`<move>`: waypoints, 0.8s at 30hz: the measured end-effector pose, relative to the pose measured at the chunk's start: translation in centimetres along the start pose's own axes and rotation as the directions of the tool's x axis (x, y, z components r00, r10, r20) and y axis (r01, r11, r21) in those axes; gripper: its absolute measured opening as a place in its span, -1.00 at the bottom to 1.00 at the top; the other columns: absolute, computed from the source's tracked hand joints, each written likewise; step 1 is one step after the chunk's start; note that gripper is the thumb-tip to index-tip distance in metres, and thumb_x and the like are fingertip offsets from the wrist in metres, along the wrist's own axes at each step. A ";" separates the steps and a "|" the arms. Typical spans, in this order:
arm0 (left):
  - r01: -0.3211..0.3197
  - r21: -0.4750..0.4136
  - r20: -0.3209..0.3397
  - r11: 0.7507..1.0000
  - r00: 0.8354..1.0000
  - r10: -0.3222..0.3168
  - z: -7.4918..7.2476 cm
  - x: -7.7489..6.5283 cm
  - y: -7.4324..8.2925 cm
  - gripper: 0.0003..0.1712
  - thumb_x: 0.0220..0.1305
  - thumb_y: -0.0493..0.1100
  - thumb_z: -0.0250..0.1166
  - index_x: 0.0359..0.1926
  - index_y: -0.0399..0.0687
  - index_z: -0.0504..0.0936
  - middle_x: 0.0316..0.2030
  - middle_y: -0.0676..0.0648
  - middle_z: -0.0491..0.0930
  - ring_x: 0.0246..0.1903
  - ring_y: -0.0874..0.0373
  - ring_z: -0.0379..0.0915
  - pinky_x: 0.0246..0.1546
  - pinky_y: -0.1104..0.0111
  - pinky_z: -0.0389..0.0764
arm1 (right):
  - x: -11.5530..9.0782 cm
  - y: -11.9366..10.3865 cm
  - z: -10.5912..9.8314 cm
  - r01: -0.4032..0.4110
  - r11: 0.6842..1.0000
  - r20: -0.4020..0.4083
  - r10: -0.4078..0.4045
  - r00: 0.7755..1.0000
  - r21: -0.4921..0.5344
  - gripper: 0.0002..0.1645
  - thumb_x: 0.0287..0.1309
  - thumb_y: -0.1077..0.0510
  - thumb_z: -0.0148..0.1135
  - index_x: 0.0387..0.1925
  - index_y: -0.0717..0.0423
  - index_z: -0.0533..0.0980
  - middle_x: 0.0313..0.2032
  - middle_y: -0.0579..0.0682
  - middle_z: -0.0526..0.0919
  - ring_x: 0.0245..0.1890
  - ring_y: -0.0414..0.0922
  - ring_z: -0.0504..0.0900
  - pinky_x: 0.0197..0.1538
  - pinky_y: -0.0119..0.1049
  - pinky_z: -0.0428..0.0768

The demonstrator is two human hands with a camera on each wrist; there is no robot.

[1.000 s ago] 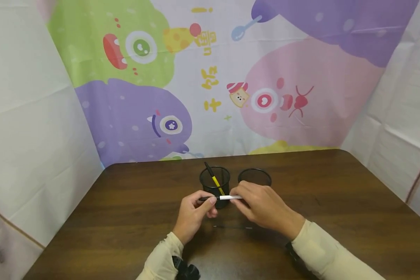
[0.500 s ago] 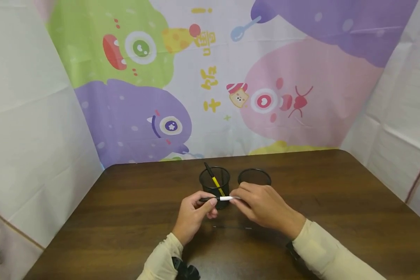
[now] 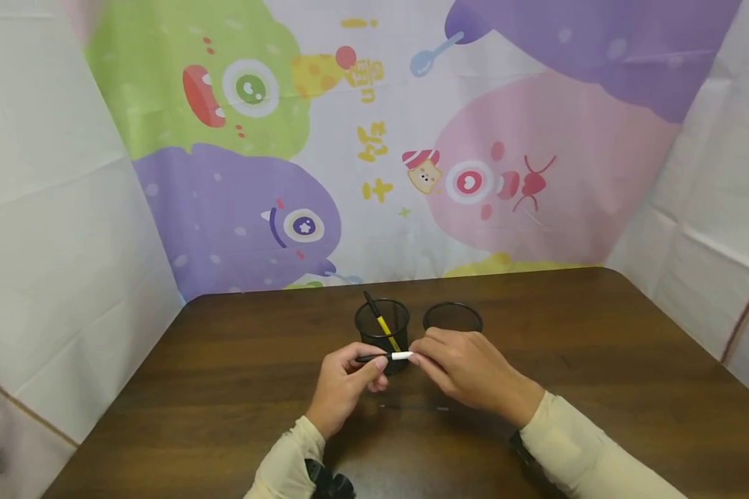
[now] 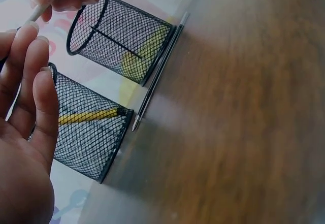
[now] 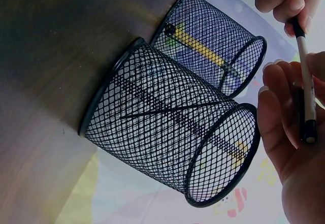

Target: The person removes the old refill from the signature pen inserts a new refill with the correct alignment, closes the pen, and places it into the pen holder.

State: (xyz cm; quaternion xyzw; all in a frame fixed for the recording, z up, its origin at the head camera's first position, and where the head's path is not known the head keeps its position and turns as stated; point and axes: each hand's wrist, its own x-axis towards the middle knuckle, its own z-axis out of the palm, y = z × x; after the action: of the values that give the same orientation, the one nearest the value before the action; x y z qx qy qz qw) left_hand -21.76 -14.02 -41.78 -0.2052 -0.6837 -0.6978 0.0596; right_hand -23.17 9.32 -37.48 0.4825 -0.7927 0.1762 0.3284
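A pen (image 3: 402,355) with a white barrel and black ends is held level between both hands, in front of the mesh cups. My left hand (image 3: 345,384) pinches its black end between thumb and fingers. My right hand (image 3: 465,364) grips the white barrel, covering much of it. The right wrist view shows the pen's other black end (image 5: 308,131) by the right palm. Under the hands, a thin dark rod like a pen refill (image 4: 160,74) lies on the table.
Two black mesh pen cups stand side by side behind the hands. The left cup (image 3: 382,300) holds a yellow pen (image 3: 383,326) with a black end, leaning. The right hand partly hides the right cup (image 3: 453,303). A printed cloth (image 3: 374,235) hangs behind the wooden table (image 3: 256,360).
Less of the white barrel shows between the hands than a second ago; the right fingertips hide more of it. Both hands stay nearly in place.
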 end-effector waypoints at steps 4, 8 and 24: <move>0.002 0.003 0.007 1.000 1.000 -0.002 -0.1 0.0 -0.1 -0.82 0.33 -0.28 0.35 -0.16 -0.38 0.66 -0.53 -0.17 0.65 -0.53 0.11 0.64 -0.44 0.34 0.67 | 0.0 0.0 0.0 0.007 1.000 0.007 -0.007 1.000 0.003 -0.87 0.39 0.10 0.21 -0.28 0.02 0.62 -0.46 -0.24 0.48 -0.57 -0.38 0.31 -0.53 -0.49 0.38; -0.007 0.000 0.024 1.000 1.000 0.007 -0.3 0.0 -0.2 -0.82 0.33 -0.30 0.34 -0.16 -0.38 0.65 -0.53 -0.18 0.65 -0.52 0.11 0.65 -0.45 0.35 0.66 | 0.0 -0.1 0.0 0.015 1.000 0.007 -0.016 1.000 0.017 -0.85 0.40 0.10 0.19 -0.30 0.03 0.60 -0.46 -0.23 0.48 -0.57 -0.39 0.31 -0.52 -0.49 0.39; -0.032 -0.031 0.078 0.999 0.996 0.034 -0.4 0.1 -0.2 -0.82 0.33 -0.33 0.31 -0.15 -0.43 0.62 -0.51 -0.21 0.66 -0.52 0.10 0.66 -0.45 0.31 0.68 | -0.1 -0.2 0.3 0.005 0.999 0.006 -0.005 1.000 0.045 -0.90 0.34 0.16 0.24 -0.35 0.01 0.59 -0.48 -0.25 0.48 -0.58 -0.40 0.31 -0.54 -0.50 0.38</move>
State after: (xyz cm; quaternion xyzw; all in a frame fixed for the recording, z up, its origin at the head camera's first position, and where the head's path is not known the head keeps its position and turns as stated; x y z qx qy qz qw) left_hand -21.99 -14.40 -41.94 -0.2445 -0.6717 -0.6981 0.0411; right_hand -23.10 9.11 -37.79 0.4923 -0.7883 0.1917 0.3154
